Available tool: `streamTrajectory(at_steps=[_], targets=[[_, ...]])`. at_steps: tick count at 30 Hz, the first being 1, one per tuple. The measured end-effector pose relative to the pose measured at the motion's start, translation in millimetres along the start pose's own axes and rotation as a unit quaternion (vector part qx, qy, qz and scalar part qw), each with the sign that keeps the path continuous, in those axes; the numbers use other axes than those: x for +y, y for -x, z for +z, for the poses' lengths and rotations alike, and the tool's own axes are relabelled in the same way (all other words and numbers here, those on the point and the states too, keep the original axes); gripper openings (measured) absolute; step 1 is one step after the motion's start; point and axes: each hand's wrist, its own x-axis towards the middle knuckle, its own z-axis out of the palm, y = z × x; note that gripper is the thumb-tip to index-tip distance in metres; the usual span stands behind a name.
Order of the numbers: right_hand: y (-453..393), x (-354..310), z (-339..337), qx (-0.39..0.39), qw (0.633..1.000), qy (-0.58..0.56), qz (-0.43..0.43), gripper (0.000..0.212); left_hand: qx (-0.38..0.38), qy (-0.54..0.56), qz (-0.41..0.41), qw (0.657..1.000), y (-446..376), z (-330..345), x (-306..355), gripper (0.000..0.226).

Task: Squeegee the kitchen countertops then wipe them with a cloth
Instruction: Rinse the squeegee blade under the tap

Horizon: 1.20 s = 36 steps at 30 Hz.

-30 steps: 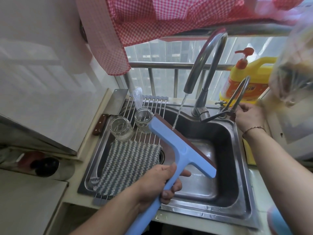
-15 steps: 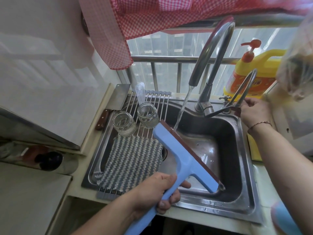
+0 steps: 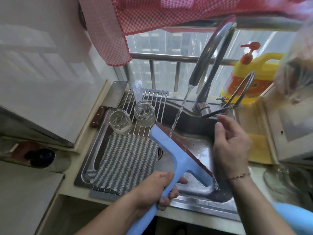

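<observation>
Home kitchen: steel sink [image 3: 194,203], running faucet [image 3: 213,53], dish-soap jug [image 3: 254,73].

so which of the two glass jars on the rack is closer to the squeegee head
The right-hand jar, nearest the running water; its base sits just above the squeegee head's upper end. The other jar stands further left, by the knife handle.

Pale glossy wall tiles [image 3: 50,68], daylit window [image 3: 169,46] behind metal railing [image 3: 169,57], red checked curtain [image 3: 135,16] overhead.

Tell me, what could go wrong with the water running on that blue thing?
Water from the curved steel tap strikes the blue plastic squeegee, held slanted by the left hand; it may splash the grey zigzag cloth or the two glass jars nearby. The wet handle could slip.
</observation>
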Motion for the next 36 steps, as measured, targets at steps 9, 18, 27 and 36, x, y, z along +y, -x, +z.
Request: streamTrajectory(at_steps=[9, 18, 27, 36], targets=[[92, -9, 58, -0.310, 0.927, 0.178, -0.117, 0.087, 0.126, -0.016, 0.101, 0.987, -8, 13, -19, 0.042], [98, -4, 55, -0.325, 0.920, 0.209, -0.061, 0.105, 0.121, 0.019, 0.086, 0.989, -7, 4, -15, 0.045], [92, 50, 32, -0.302, 0.926, 0.226, 0.023, 0.069, 0.052, 0.165, 0.039, 0.984, 10, -9, -16, 0.047], [103, 17, 21, -0.242, 0.965, 0.051, 0.084, 0.036, 0.118, 0.094, 0.067, 0.986, 57, -19, -8, 0.027]])
